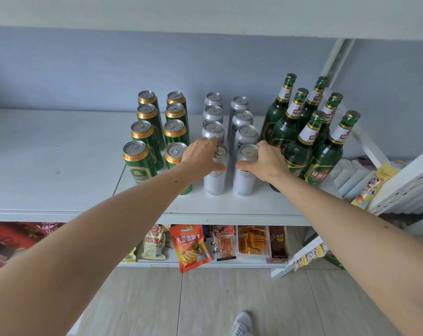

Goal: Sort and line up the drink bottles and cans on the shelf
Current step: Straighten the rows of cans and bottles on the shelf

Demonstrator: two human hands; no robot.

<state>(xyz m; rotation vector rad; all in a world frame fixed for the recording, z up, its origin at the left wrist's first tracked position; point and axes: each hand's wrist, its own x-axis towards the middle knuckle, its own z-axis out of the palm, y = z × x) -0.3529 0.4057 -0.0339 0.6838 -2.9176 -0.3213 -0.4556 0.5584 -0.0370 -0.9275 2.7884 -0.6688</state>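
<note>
On the white shelf stand two rows of green cans, two rows of silver cans and a cluster of green glass bottles at the right. My left hand grips the front silver can of the left row near its top. My right hand grips the front silver can of the right row the same way. Both cans stand upright on the shelf, side by side.
A lower shelf holds snack packets, among them an orange bag hanging over its edge. White slanted racking with more packets is at the right. The shelf's left half is bare. A grey shoe shows on the tiled floor.
</note>
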